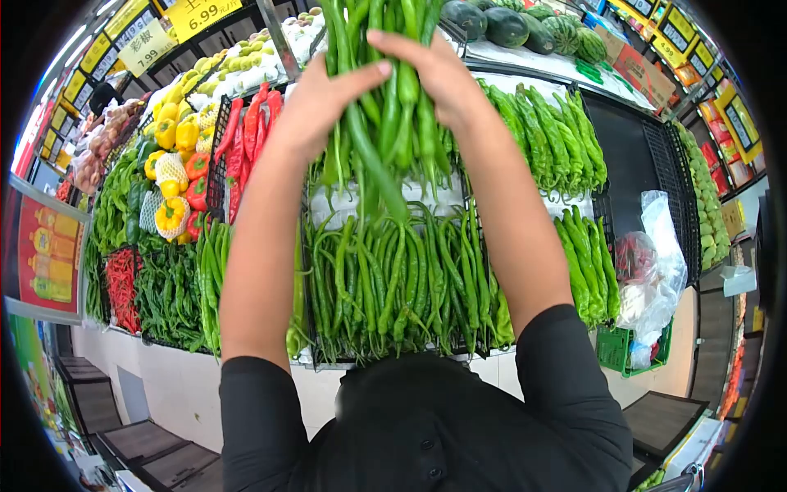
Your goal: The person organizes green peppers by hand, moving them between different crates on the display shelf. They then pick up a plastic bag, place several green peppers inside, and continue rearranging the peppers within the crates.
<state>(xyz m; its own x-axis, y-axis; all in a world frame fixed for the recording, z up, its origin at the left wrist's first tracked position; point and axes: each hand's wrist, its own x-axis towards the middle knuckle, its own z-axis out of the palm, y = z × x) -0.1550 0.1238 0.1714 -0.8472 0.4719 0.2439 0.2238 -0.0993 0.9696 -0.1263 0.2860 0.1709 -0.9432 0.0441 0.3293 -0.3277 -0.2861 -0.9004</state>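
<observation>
A bunch of long green peppers is held up by both hands above the pepper display, at the top of the view. The bunch is gripped on one side by the left hand and on the other by the right hand; the two thumbs are laid across its front, the right one higher, while the other fingers are mostly hidden. One pepper is slanted across the lower part of the bunch, and its end is brought down in front of the row of slender green peppers nearest the body. Both forearms are stretched forward, and the upper arms are covered by black sleeves. To the right of the bunch, wrinkled light-green peppers are laid side by side, with smooth green peppers set nearer the body. To the left, long red peppers are stacked beside the yellow bell peppers, some of which are wrapped in white foam net. Beyond the right hand, watermelons are lined up on a pale surface. At the far right, clear plastic bags are bunched above a green basket.
</observation>
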